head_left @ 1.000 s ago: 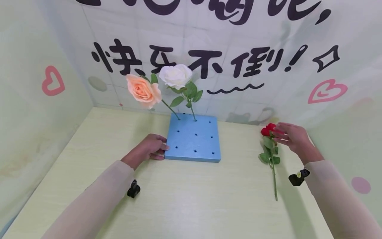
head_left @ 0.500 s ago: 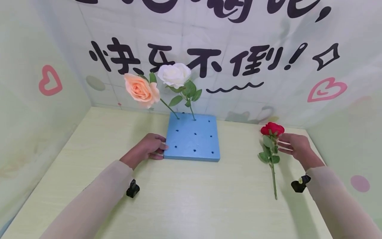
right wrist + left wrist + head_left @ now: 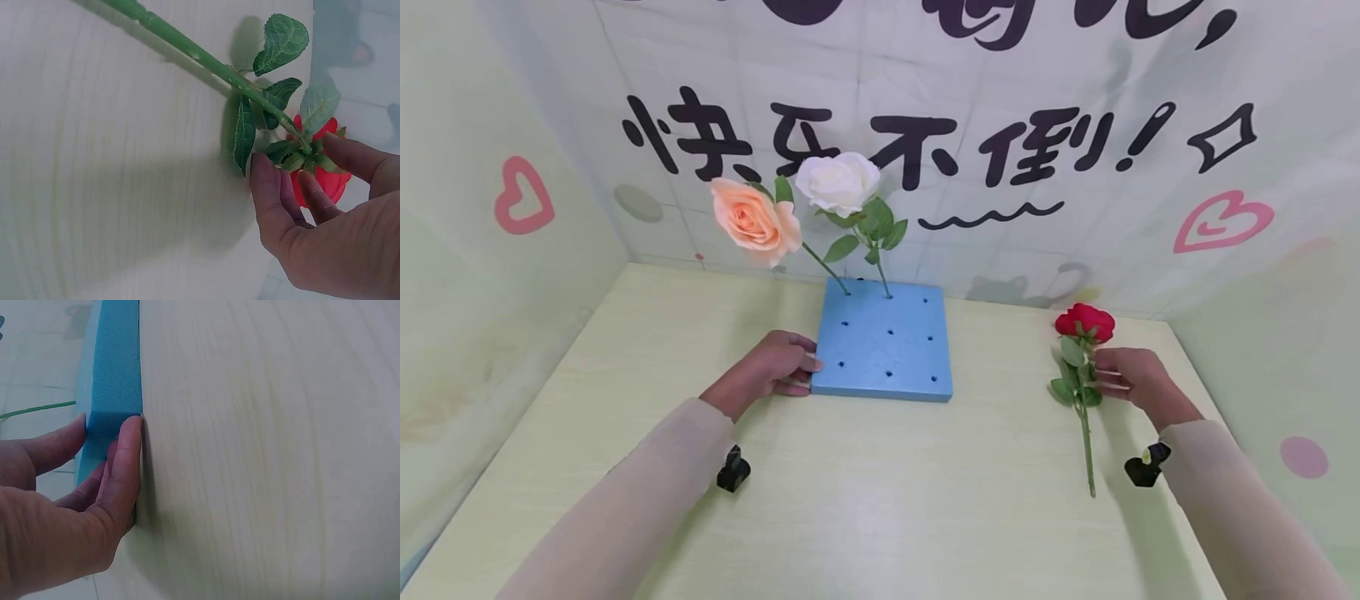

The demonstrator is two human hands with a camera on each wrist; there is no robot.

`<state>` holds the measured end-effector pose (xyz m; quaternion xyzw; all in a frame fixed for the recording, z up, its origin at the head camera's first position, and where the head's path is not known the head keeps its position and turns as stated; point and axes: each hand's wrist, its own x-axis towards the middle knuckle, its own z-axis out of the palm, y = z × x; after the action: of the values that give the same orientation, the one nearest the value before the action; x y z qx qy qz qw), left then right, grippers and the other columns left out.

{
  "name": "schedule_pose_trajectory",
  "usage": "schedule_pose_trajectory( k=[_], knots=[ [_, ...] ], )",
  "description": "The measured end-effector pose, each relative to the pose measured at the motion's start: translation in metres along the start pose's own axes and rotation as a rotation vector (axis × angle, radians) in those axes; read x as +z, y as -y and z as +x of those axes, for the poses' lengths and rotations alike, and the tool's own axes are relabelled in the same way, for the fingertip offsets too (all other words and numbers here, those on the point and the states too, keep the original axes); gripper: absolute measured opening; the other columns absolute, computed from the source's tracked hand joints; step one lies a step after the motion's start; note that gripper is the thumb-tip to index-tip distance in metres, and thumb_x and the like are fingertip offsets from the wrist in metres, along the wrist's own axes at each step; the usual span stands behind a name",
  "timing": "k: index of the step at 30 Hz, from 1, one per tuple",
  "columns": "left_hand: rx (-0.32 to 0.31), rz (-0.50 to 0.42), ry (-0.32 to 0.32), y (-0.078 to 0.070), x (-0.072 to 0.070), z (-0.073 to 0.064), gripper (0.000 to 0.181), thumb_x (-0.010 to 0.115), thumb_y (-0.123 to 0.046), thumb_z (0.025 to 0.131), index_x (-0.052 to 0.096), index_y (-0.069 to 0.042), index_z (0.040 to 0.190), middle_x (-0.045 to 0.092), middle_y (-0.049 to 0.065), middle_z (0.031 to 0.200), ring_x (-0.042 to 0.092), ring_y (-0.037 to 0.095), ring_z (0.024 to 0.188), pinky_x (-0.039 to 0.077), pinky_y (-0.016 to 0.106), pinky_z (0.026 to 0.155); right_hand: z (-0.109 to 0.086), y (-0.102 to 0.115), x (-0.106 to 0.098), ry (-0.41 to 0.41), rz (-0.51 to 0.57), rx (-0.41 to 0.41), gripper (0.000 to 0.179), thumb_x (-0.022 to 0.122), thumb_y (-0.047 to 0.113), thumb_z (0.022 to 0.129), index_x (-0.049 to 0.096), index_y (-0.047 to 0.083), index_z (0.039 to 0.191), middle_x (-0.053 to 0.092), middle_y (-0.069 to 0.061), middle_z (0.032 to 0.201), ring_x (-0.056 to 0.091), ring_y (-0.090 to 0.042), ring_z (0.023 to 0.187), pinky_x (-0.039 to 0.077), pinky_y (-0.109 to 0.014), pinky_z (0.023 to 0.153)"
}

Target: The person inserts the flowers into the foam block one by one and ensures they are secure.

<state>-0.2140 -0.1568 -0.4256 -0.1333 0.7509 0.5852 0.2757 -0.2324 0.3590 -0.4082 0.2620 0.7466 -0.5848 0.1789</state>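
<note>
A blue foam board (image 3: 880, 350) with several small holes lies on the table. A peach rose (image 3: 756, 221) and a white rose (image 3: 838, 183) stand in two of its back holes, the peach one leaning left. My left hand (image 3: 781, 363) holds the board's left edge, thumb on top and fingers against the side, as the left wrist view also shows. On the right lies a red rose (image 3: 1084, 323), its stem (image 3: 187, 50) pointing toward me. Beside its upper leaves is my right hand (image 3: 1131, 379); in the right wrist view thumb and fingers are apart around the flower's base.
The pale wooden table (image 3: 880, 483) meets a printed backdrop (image 3: 1015, 233) just behind the board. Side walls (image 3: 1285, 350) close in on the left and right. A small black camera (image 3: 1144, 467) sits at each wrist.
My right hand has come down from over the red bloom to beside the leaves just below it. The left hand stays at the board, and the roses keep their places.
</note>
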Motion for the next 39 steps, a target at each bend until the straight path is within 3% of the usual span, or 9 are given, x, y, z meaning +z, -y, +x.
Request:
schedule_pose_trajectory(
  k=[7, 18, 23, 29, 39],
  knots=[
    [0.004, -0.004, 0.005, -0.001, 0.0, 0.0, 0.049, 0.062, -0.006, 0.085, 0.043, -0.001, 0.13, 0.053, 0.016, 0.09, 0.053, 0.027, 0.077, 0.054, 0.038, 0.069, 0.008, -0.004, 0.005, 0.0, -0.126, -0.005, 0.038, 0.065, 0.024, 0.084, 0.05, 0.003, 0.111, 0.047, -0.008, 0.098, 0.055, -0.017, 0.083, 0.05, -0.035, 0.08],
    [-0.006, 0.011, 0.0, -0.002, -0.001, -0.002, 0.048, 0.062, -0.007, 0.086, 0.043, -0.002, 0.13, 0.053, 0.017, 0.091, 0.053, 0.027, 0.078, 0.054, 0.038, 0.069, 0.019, -0.007, 0.012, -0.067, -0.249, 0.016, 0.034, 0.066, 0.028, 0.083, 0.044, 0.004, 0.092, 0.042, -0.005, 0.078, 0.048, -0.017, 0.075, 0.051, -0.03, 0.071],
    [-0.005, 0.012, -0.002, -0.001, 0.0, -0.001, 0.048, 0.062, -0.007, 0.085, 0.043, -0.002, 0.129, 0.053, 0.017, 0.09, 0.053, 0.026, 0.077, 0.054, 0.037, 0.068, 0.023, -0.007, 0.017, -0.097, -0.311, 0.037, 0.039, 0.066, 0.029, 0.082, 0.047, 0.001, 0.101, 0.045, -0.007, 0.083, 0.047, -0.02, 0.078, 0.05, -0.029, 0.067],
    [-0.002, 0.011, 0.001, 0.0, 0.0, 0.0, 0.048, 0.062, -0.008, 0.085, 0.043, -0.002, 0.129, 0.053, 0.017, 0.091, 0.053, 0.026, 0.076, 0.054, 0.037, 0.068, 0.023, -0.006, 0.02, -0.121, -0.319, 0.072, 0.046, 0.064, 0.027, 0.083, 0.044, -0.003, 0.112, 0.044, -0.011, 0.1, 0.048, -0.021, 0.085, 0.051, -0.029, 0.07],
    [0.005, 0.005, 0.002, 0.001, -0.001, 0.001, 0.048, 0.062, -0.008, 0.085, 0.043, -0.002, 0.129, 0.053, 0.017, 0.09, 0.053, 0.026, 0.076, 0.054, 0.037, 0.068, 0.013, 0.0, 0.017, -0.071, -0.239, 0.022, 0.032, 0.057, 0.025, 0.087, 0.046, -0.001, 0.102, 0.049, -0.008, 0.089, 0.051, -0.018, 0.078, 0.051, -0.03, 0.071]
  ],
)
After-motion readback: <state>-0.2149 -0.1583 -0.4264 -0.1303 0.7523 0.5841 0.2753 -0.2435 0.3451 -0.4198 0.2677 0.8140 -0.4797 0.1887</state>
